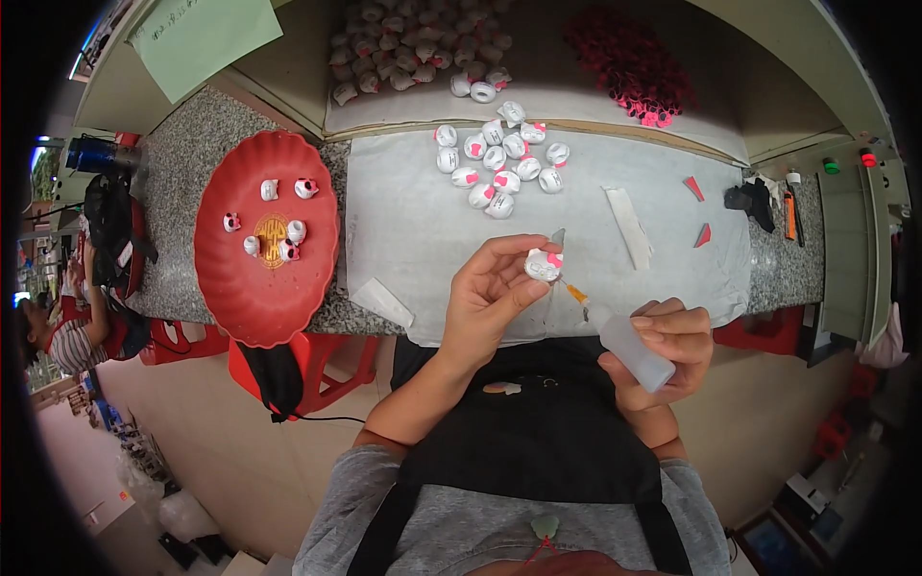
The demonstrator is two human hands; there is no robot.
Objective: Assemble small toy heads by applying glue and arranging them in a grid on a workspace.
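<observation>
My left hand pinches a small white cat-head figure with a pink bow between thumb and fingers, above the covered worktop. In my right hand is a translucent squeeze bottle, tilted, with an orange needle tip pointing up toward the figure. The tip ends close to the figure's lower edge; whether they touch I cannot tell. Beyond my hands, several more white cat-head figures lie loosely grouped on the white sheet.
A scalloped red tray at left holds several figures, some with dark pink-black parts. On the shelf behind lie a heap of white figures and a pile of pink-black pieces. A paper strip and red scraps lie at right.
</observation>
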